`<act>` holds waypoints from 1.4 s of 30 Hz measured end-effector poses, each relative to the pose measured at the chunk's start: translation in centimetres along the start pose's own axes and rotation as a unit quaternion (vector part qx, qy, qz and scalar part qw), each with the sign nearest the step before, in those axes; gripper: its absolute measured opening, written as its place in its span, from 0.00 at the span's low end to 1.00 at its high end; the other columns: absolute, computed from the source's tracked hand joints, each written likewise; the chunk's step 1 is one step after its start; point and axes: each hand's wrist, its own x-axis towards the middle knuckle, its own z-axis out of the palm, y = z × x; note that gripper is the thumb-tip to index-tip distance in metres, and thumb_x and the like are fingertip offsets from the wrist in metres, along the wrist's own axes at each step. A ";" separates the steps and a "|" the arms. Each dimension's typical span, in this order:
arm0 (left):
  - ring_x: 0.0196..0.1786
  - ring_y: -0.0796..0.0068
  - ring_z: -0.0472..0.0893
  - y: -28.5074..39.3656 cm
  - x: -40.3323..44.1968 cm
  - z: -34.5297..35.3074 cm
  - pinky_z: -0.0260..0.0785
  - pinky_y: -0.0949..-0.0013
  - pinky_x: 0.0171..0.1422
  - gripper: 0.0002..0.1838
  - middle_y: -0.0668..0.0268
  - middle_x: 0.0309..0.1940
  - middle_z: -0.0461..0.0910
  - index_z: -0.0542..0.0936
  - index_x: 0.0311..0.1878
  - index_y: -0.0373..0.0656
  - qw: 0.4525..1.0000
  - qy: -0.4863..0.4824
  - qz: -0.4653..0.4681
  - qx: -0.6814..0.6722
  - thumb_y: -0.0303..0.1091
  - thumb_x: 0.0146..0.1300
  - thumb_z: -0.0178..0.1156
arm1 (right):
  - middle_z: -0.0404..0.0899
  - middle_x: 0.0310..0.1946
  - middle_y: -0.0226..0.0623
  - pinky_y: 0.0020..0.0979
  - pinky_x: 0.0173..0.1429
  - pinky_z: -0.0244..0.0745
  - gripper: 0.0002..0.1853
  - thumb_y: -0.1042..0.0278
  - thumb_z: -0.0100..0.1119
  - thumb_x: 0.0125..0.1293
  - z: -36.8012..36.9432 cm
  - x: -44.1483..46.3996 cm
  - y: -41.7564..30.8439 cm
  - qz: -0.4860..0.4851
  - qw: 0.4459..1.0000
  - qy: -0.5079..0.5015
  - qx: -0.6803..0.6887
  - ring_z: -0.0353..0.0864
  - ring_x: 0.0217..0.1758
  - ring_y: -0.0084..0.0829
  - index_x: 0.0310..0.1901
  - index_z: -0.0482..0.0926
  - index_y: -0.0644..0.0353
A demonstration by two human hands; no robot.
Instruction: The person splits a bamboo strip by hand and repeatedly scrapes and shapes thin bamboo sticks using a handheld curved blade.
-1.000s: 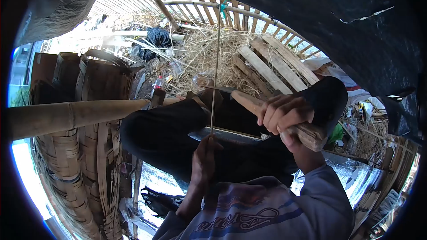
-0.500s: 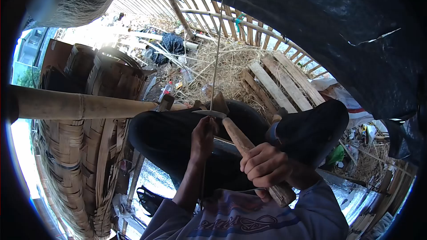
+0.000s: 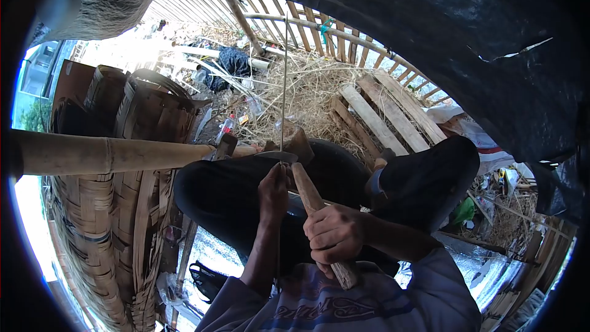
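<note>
My right hand (image 3: 334, 237) is wrapped round the thick wooden handle of a knife (image 3: 309, 192), whose butt end reaches down to my shirt. Its short curved blade points left, right by the fingertips of my left hand (image 3: 273, 192). Those fingers are closed in a pinch on a thin bamboo strip (image 3: 284, 86), which rises nearly upright past the blade and also hangs down below the hand. The exact contact between blade and strip is too small to make out. Both hands are above my lap, between my bent knees.
A thick bamboo pole (image 3: 117, 155) crosses at the left, in front of rolled woven bamboo sheets (image 3: 92, 227). Ahead are dry straw (image 3: 313, 83), a wooden slatted pallet (image 3: 375, 114) and a slatted fence (image 3: 344, 40). A dark tarp (image 3: 442, 24) hangs overhead.
My right hand and the knife have moved left, with the handle now steeper. The strip's upper end has swung left and stands straighter. My left hand has barely moved.
</note>
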 end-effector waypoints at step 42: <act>0.20 0.91 0.59 -0.1 -0.7 0.5 0.48 0.80 0.22 0.13 0.78 0.17 0.64 0.77 0.48 0.34 0.984 -0.056 -0.054 -0.162 0.34 0.71 0.50 | 0.72 0.20 0.28 0.31 0.33 0.78 0.12 0.66 0.70 0.47 -2.7 1.2 -0.5 0.014 0.998 -0.055 -0.015 0.76 0.23 0.27 0.25 0.74 0.59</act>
